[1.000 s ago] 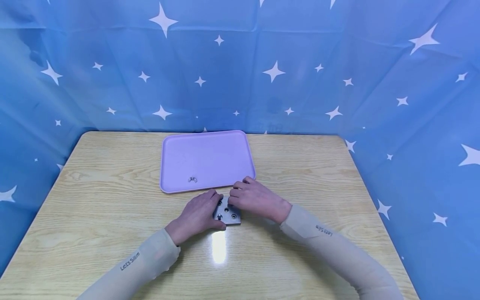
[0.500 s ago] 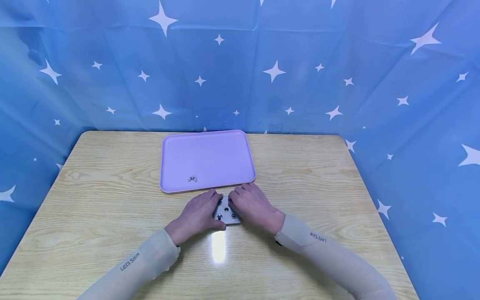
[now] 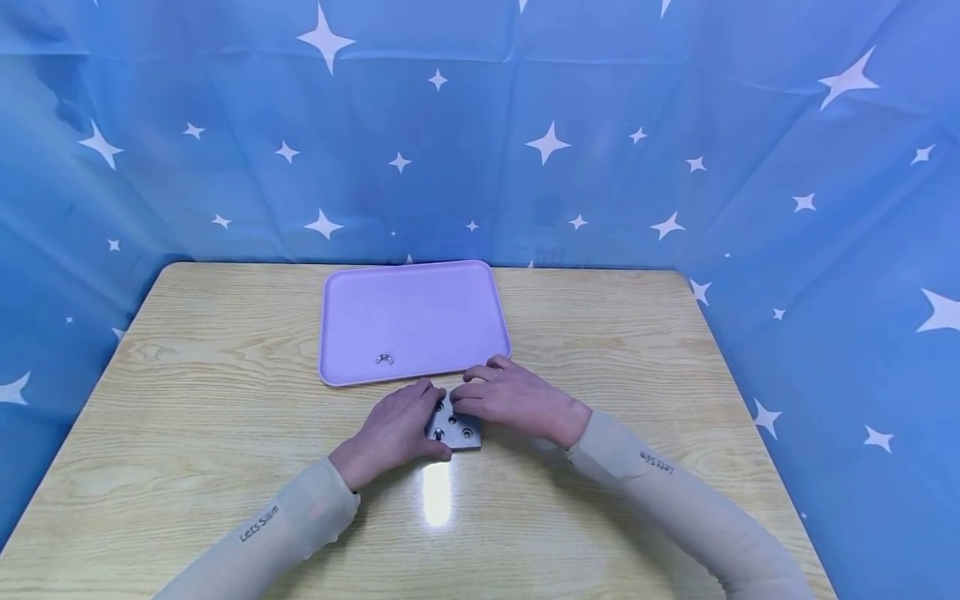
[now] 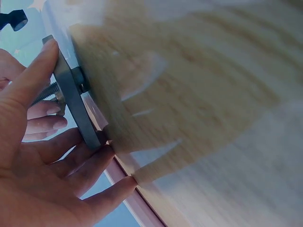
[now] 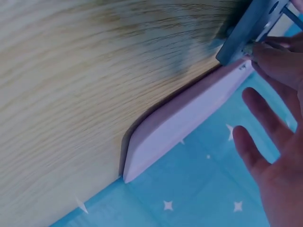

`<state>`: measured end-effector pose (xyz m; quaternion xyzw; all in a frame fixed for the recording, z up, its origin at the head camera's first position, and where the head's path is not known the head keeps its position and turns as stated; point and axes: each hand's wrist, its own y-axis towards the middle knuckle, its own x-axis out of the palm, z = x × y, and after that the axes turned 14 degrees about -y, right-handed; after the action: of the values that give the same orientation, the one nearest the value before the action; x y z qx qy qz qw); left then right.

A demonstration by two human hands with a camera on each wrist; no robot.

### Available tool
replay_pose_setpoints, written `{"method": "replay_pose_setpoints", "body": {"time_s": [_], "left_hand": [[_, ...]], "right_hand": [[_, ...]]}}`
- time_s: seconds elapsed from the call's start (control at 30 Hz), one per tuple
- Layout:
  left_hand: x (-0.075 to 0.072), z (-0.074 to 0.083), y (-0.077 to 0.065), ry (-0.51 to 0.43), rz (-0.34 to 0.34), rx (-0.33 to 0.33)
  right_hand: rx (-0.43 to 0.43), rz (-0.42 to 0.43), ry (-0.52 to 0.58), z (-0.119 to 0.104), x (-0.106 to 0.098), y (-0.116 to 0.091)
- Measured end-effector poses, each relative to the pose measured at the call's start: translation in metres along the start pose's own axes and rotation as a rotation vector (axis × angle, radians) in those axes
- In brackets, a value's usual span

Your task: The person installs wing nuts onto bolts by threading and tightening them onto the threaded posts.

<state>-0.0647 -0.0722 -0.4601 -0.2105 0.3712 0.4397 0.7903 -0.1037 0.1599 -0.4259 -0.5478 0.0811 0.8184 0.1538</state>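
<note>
A grey metal plate (image 3: 454, 439) with several holes lies in front of the tray, held slightly above the table on the heads beneath it. My left hand (image 3: 396, 430) grips its left side, thumb at the near edge and fingers at the far edge. A threaded bolt (image 4: 46, 93) stands up through the plate, its dark head (image 4: 79, 78) below. My right hand (image 3: 519, 403) is at the plate's far right corner, thumb and forefinger pinching a small wing nut (image 5: 248, 49) close to the plate; its other fingers are spread. Those fingertips mostly cover the nut.
A purple tray (image 3: 416, 312) sits just beyond the plate, with another wing nut (image 3: 385, 359) lying near its front edge. The wood-grain table (image 3: 225, 400) ends at a blue star-patterned curtain (image 3: 480, 125) behind and at both sides.
My right hand turned inward over the plate's corner half a second ago and has rotated back outward, its fingers spreading again. The left hand and plate stay in place.
</note>
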Motion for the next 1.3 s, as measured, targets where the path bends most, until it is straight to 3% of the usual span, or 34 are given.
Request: {"method": "replay_pose_setpoints", "body": {"time_s": [0.23, 0.63, 0.83, 1.1, 1.3], "left_hand": [[0.0, 0.001, 0.0, 0.009, -0.003, -0.011], [0.0, 0.003, 0.001, 0.006, 0.002, -0.026], [0.0, 0.003, 0.002, 0.009, -0.001, -0.03], [0.002, 0.003, 0.0, 0.005, 0.009, -0.034], [0.003, 0.002, 0.0, 0.011, 0.033, -0.008]], "right_hand": [[0.032, 0.032, -0.071, -0.002, 0.004, 0.006], [0.191, 0.046, -0.109, -0.017, 0.009, 0.015], [0.306, 0.054, -0.084, -0.027, 0.011, 0.021], [0.472, 0.157, -0.05, -0.038, 0.014, 0.028], [0.515, 0.152, 0.012, -0.041, 0.015, 0.03]]}}
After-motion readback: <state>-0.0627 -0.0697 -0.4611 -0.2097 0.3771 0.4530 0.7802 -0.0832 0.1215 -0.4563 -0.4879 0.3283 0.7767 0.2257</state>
